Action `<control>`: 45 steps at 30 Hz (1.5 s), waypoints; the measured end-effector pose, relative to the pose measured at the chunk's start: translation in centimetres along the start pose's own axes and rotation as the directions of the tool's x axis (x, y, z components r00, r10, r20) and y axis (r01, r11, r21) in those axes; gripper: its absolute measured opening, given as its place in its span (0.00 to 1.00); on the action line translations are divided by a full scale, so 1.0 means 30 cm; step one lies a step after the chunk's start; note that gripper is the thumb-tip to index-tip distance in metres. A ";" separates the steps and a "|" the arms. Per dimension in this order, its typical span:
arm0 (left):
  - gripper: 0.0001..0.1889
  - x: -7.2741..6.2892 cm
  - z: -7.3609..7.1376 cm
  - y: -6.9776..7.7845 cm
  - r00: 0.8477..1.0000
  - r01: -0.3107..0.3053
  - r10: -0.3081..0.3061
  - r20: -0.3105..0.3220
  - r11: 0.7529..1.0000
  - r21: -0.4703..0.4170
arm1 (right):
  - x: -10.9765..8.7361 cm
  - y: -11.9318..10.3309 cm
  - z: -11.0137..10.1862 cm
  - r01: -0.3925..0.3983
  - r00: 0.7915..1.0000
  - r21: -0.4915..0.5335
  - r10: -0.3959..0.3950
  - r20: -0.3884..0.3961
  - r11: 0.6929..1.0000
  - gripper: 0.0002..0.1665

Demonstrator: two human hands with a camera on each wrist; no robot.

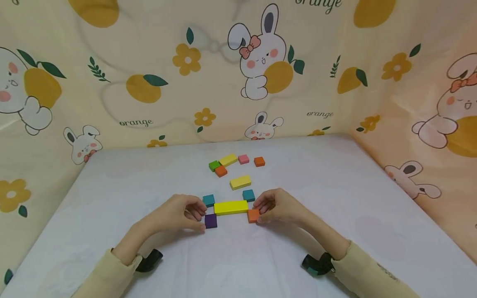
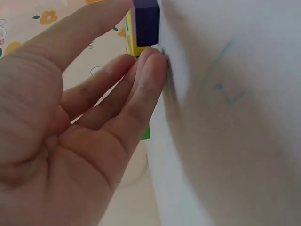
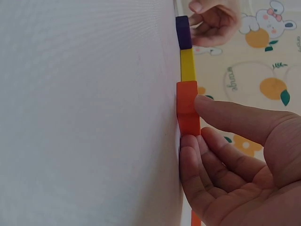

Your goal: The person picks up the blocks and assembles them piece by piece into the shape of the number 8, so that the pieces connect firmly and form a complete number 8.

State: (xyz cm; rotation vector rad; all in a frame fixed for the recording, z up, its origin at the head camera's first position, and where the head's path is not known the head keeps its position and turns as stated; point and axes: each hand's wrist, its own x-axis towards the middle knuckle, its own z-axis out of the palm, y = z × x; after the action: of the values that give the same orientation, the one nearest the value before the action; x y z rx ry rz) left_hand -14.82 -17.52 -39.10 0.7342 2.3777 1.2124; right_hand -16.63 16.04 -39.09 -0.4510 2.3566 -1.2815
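Yellow bar (image 1: 230, 207) lies between the hands, a small block at each corner: teal (image 1: 208, 200) and teal (image 1: 248, 195) far, purple (image 1: 210, 221) and orange (image 1: 253, 215) near. The right hand (image 1: 280, 207) pinches orange, thumb and fingertips on it, likely to steady it against the bar's end. The left hand (image 1: 175, 213) holds nothing, its grip loosely parted just left of purple; contact there cannot be told.
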 end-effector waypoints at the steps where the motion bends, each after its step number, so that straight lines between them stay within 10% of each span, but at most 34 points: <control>1: 0.23 -0.004 -0.003 0.002 1.000 -0.002 0.002 0.002 1.000 0.005 | 0.002 0.002 0.002 -0.001 1.000 -0.002 0.001 0.002 1.000 0.18; 8: 0.16 -0.008 -0.022 0.018 0.993 -0.054 0.058 -0.105 0.998 0.042 | 0.004 0.002 0.008 0.002 1.000 -0.004 -0.002 0.003 1.000 0.17; 16: 0.15 0.052 -0.054 0.042 0.949 -0.027 0.049 -0.311 0.997 0.075 | 0.000 0.004 0.005 0.010 1.000 0.001 -0.010 0.003 1.000 0.18; 31: 0.23 0.268 -0.117 -0.017 0.943 0.151 -0.139 -0.303 0.988 0.017 | 0.003 0.009 0.004 0.010 1.000 0.006 -0.010 0.005 1.000 0.17; 45: 0.22 0.347 -0.093 -0.054 0.929 0.197 -0.188 -0.320 0.980 -0.004 | 0.006 0.012 0.002 -0.005 1.000 0.029 0.005 0.008 1.000 0.18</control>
State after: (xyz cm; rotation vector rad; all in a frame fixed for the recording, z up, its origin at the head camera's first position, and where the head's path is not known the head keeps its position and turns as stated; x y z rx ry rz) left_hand -25.05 -13.83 -39.78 0.3175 2.6559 1.2958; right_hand -16.77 16.11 -39.45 -0.4401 2.3282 -1.3073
